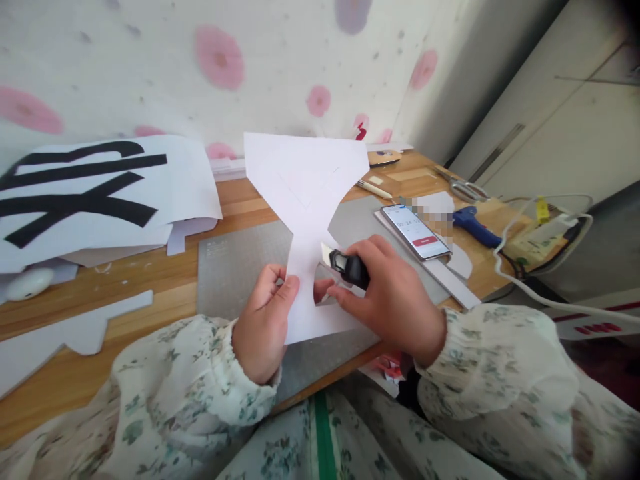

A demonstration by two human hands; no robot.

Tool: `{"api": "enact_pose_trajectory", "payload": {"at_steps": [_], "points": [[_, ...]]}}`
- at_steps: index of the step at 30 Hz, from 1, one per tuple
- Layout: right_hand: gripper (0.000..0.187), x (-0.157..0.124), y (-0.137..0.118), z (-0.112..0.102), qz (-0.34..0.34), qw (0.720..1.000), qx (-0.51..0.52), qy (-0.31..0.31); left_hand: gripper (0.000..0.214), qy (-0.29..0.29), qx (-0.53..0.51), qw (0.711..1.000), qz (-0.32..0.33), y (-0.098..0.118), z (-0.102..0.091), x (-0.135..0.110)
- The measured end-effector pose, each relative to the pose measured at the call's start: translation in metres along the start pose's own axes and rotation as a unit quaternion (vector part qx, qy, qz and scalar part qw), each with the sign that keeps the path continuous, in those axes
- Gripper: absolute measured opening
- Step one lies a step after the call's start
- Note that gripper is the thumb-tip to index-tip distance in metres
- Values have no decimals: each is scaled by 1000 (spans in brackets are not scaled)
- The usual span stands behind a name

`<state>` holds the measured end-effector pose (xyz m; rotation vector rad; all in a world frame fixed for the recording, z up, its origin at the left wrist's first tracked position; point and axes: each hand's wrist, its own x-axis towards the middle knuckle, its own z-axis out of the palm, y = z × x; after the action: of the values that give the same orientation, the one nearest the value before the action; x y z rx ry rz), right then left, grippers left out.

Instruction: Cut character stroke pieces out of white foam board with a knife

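Rising above the grey mat point(235, 267), the white card point(307, 190) is held tilted up in front of the body, wide at the top, narrow at the waist and broad again below. Its lower left edge is pinched by the left hand point(263, 320), with the thumb laid on the near face and the fingers curled behind. The knife point(353, 268) is gripped in the closed fingers of the right hand point(393, 293), its blade pointed up and to the left, beside the upper edge of an opening in the lower part of the card; whether the card is touched by the blade cannot be told. A fingertip is seen through the opening. On the card's upper part, faint V-shaped lines are marked. To the left, sheets point(100, 190) crossed by black strokes are piled on the wooden table point(165, 270), and a cut piece point(85, 333) is laid nearer the body. To the right, the phone point(415, 230) is placed face up, with a timer shown on it. Beyond it, the blue glue gun point(476, 227) and scissors point(465, 189) are set down, near a white cable point(523, 283).
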<state>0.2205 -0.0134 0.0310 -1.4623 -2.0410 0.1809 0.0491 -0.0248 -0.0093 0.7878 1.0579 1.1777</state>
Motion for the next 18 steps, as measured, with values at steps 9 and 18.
{"api": "enact_pose_trajectory", "payload": {"at_steps": [9, 18], "points": [[26, 0, 64, -51, -24, 973, 208, -100, 46, -26, -77, 996, -30, 12, 3, 11], [52, -1, 45, -38, -102, 885, 217, -399, 42, -18, -12, 1000, 9, 8, -1, 7]]}}
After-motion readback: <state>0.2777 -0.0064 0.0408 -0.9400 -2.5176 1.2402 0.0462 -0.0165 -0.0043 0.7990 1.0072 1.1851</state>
